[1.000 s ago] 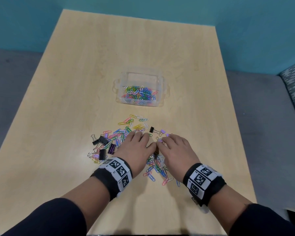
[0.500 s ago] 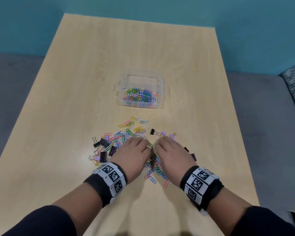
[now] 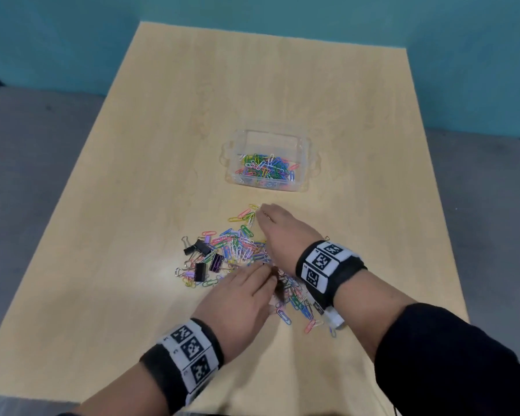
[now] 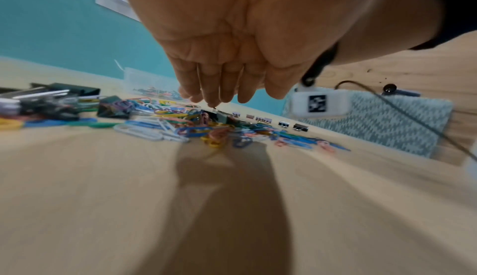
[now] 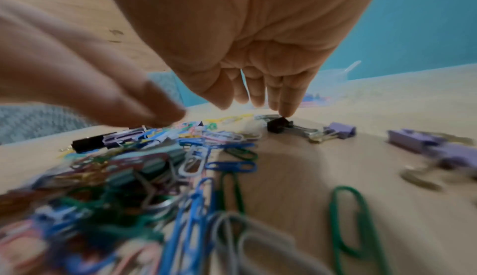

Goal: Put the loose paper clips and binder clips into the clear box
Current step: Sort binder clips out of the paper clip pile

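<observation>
Paper clips (image 3: 246, 250) heaped btwn hands, left hand (image 3: 237, 298) fingertips bunched on pile, right hand (image 3: 285, 229) fingers straight, touching black binder clip (image 5: 278, 125).

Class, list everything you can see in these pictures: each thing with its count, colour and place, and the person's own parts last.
table: one, light wood, under everything.
clear box: one, transparent, mid-table, beyond the pile.
paper clips in the box: many, mixed colours, on its floor.
loose paper clips: many, mixed colours, scattered on the table nearer the person than the box.
black binder clips: several, left side of the pile.
purple binder clips: a few, right of the pile.
wristbands: two, black with white marker tags, one per wrist.
left hand: fingers down into the pile's near part.
right hand: a fingertip on a small black binder clip.
</observation>
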`<move>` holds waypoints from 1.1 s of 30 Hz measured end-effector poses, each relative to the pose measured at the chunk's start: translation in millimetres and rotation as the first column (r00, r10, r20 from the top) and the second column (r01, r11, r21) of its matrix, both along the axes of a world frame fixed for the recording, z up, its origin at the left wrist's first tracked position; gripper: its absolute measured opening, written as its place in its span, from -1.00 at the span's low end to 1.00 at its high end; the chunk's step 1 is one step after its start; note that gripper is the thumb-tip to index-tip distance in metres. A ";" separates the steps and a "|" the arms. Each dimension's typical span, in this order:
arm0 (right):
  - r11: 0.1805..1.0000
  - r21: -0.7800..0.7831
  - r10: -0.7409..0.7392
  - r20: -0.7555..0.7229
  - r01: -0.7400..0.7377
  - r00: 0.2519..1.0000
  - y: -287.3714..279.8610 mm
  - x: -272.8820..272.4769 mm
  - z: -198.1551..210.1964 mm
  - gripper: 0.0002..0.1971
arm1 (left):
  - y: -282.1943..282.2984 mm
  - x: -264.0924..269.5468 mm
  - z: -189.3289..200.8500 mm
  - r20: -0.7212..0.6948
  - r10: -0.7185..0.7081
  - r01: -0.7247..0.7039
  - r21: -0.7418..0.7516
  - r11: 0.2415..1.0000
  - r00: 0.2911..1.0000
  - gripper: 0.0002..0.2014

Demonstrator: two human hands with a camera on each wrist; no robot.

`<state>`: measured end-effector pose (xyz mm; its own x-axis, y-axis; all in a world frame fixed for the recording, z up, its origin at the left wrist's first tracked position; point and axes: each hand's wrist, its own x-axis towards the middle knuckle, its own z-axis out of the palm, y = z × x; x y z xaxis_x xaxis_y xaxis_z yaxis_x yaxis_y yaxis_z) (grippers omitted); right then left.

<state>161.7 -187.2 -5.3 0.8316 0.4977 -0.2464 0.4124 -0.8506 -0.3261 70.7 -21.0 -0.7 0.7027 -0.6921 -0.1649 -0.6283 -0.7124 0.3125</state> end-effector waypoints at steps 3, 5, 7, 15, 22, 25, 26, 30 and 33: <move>0.986 -0.129 0.097 -0.040 -0.101 0.995 18.0 20.0 -8.5 -0.29 | 14.8 -22.6 1.4 -0.015 0.021 -0.021 -0.012 1.000 1.000 -0.57; 0.966 -0.203 0.152 -0.068 -0.163 0.986 28.5 30.2 -18.1 -0.28 | 22.2 -31.6 0.0 -0.005 0.030 -0.030 -0.005 1.000 1.000 -0.58; 0.949 -0.239 0.187 -0.101 -0.207 0.977 31.9 34.6 -28.0 -0.22 | 28.6 -37.5 -1.1 0.007 0.045 -0.045 -0.010 0.999 0.999 -0.58; 0.947 -0.241 0.210 -0.039 -0.213 0.977 4.0 -28.7 -30.2 -0.35 | 42.0 -24.7 -9.8 0.015 0.165 -0.166 0.028 0.986 0.986 -0.57; 0.963 -0.260 0.062 -0.047 -0.073 0.997 -3.4 -72.5 -15.8 -0.36 | 34.1 -10.8 -16.7 0.064 0.109 -0.112 0.050 0.992 0.992 -0.53; 0.975 -0.220 0.014 -0.041 -0.022 0.999 1.0 -89.7 1.2 -0.41 | 30.3 -3.4 -18.0 0.087 0.110 -0.118 0.086 0.989 0.990 -0.54; 0.979 -0.203 0.022 -0.013 -0.025 1.000 3.1 -91.5 5.7 -0.46 | 30.8 -1.6 -16.7 0.099 0.132 -0.141 0.088 0.986 0.986 -0.54; 0.991 -0.131 0.019 0.069 -0.010 0.997 13.2 -75.7 8.0 -0.45 | 31.3 5.2 -10.3 0.165 0.196 -0.208 0.062 0.976 0.967 -0.54; 0.979 -0.197 0.055 0.038 -0.046 0.998 16.4 -66.1 -1.3 -0.34 | 28.4 11.6 -10.2 0.192 0.173 -0.195 0.100 0.976 0.966 -0.53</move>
